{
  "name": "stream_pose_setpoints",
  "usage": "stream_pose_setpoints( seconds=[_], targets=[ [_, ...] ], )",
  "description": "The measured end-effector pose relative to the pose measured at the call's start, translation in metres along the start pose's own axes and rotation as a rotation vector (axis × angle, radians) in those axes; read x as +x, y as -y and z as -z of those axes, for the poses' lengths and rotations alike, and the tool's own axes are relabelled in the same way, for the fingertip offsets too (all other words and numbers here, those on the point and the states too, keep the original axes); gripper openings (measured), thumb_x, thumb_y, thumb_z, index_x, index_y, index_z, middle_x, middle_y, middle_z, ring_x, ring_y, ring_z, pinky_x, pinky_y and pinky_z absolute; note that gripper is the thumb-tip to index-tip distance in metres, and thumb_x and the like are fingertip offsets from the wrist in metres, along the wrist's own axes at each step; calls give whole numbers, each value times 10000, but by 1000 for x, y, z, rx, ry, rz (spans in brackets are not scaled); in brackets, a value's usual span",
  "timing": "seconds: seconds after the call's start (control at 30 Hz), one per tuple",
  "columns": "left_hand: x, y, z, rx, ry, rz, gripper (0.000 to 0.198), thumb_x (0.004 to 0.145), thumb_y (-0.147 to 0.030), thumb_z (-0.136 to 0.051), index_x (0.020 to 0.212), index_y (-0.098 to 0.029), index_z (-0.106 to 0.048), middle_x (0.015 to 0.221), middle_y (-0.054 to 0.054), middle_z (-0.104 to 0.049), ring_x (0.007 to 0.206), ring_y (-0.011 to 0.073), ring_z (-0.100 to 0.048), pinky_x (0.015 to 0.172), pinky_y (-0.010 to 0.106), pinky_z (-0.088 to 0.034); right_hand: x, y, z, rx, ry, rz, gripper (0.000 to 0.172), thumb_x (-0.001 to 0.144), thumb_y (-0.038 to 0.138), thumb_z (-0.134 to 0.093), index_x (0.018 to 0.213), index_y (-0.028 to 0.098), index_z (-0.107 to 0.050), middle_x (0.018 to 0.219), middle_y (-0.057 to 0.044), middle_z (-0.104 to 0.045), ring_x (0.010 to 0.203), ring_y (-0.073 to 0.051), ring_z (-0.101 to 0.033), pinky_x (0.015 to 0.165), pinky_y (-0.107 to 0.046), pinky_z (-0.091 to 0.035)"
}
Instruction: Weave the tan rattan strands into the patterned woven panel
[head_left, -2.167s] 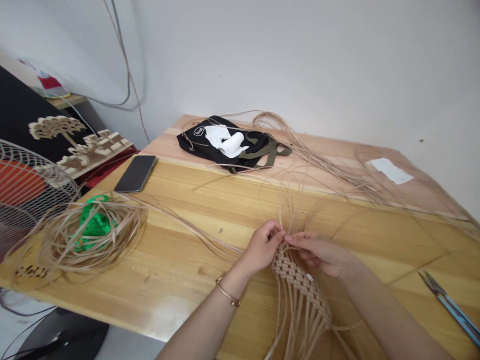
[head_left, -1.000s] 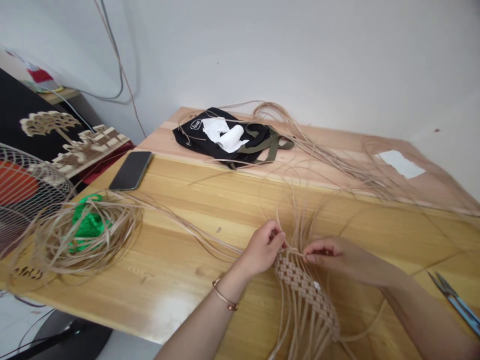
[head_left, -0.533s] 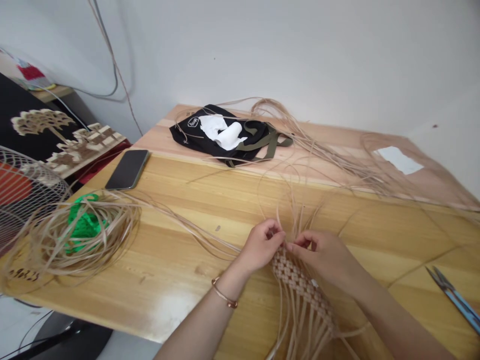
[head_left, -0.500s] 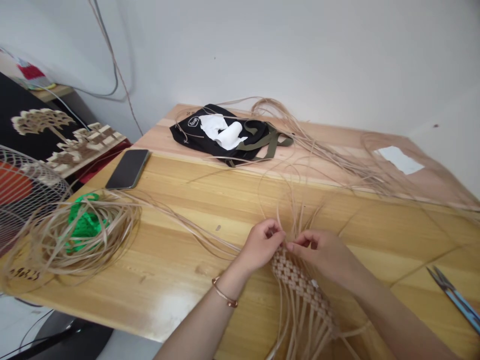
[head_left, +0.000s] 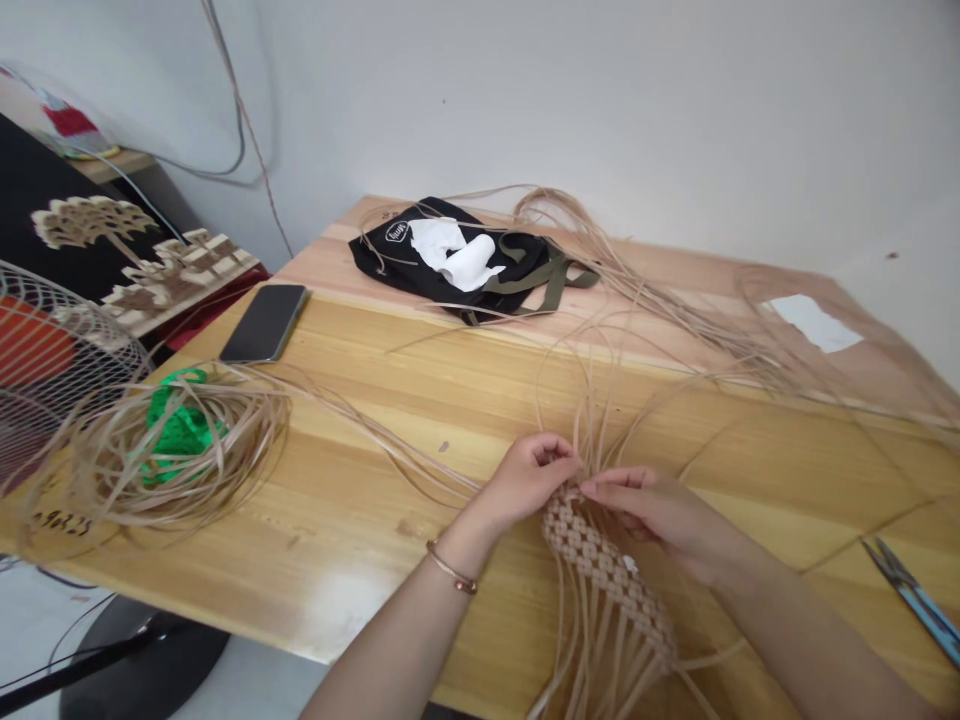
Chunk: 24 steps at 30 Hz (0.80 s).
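Observation:
A narrow woven band [head_left: 604, 570] of tan strips lies slantwise on the wooden table, with loose strips fanning out from both its long side and its far end. At that far end my left hand [head_left: 536, 472] pinches a strip between thumb and fingers. Close beside it, my right hand [head_left: 637, 498] is closed too, thumb and forefinger pinching a strip at the band's tip. The fingertips of both hands almost meet. A small white piece [head_left: 630, 565] sits on the band's right edge. Exactly which strips are held is partly hidden by the fingers.
Scissors-like snips [head_left: 911, 590] with blue handles lie at the right. A coil of strips [head_left: 247, 430] with a green net [head_left: 180, 425] is at the left, near a phone [head_left: 264, 323]. Behind are a black bag [head_left: 375, 255], white paper [head_left: 816, 322] and long loose strips.
The view has shifted slightly. My right hand has turned a little, its fingers straighter at the band's tip. My left hand keeps its pinch beside it.

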<state>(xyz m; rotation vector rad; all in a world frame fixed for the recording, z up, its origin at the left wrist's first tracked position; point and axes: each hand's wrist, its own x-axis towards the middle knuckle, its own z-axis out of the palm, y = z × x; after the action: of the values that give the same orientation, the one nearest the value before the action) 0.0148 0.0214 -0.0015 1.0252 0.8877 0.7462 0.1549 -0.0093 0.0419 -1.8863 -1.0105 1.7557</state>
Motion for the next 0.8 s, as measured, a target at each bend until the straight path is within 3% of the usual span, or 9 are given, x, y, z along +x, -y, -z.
stream_pose_setpoints(
  seconds=[0.13,0.3,0.4,0.53,0.67,0.8],
  targets=[
    [-4,-5,7,-2,128,107,220,658,-337,-595,721,-128,-562,522,-62,-438,441,33,-333,440,180,-238,2,-6,3,39,10,-26,264,547,380,-698,593,157,-565,382,103,-303,377,-26,-186,410,-217,-66],
    [-9,-10,17,62,269,119,342,637,-334,-642,895,-121,-570,546,-42,-479,466,46,-389,455,184,-272,2,-9,6,60,46,-15,260,545,363,-700,550,152,-547,379,98,-301,380,-26,-194,414,-224,-56],
    [-10,-10,18,60,220,143,297,638,-298,-643,853,-122,-538,543,-43,-484,465,48,-416,461,181,-298,1,-9,5,54,32,-12,245,560,367,-689,578,150,-576,379,96,-314,378,-26,-198,411,-223,-57],
    [-9,-7,14,65,40,113,194,635,-211,-628,758,-129,-502,571,-44,-499,494,44,-440,488,173,-326,1,-10,4,49,-9,-17,236,559,361,-689,580,151,-583,376,91,-338,374,-27,-210,408,-222,-61],
    [-9,-6,11,57,34,108,83,656,-167,-587,707,-109,-554,533,-43,-478,464,34,-401,478,176,-312,1,-9,2,53,-5,-21,228,540,342,-702,556,148,-582,371,88,-341,373,-28,-219,402,-215,-71],
    [-8,-4,11,61,-20,123,134,643,-138,-591,770,-98,-594,601,-10,-538,508,49,-438,503,186,-339,2,-8,0,68,-16,-24,225,538,329,-707,538,146,-575,364,91,-340,371,-24,-217,395,-207,-83]
  ],
)
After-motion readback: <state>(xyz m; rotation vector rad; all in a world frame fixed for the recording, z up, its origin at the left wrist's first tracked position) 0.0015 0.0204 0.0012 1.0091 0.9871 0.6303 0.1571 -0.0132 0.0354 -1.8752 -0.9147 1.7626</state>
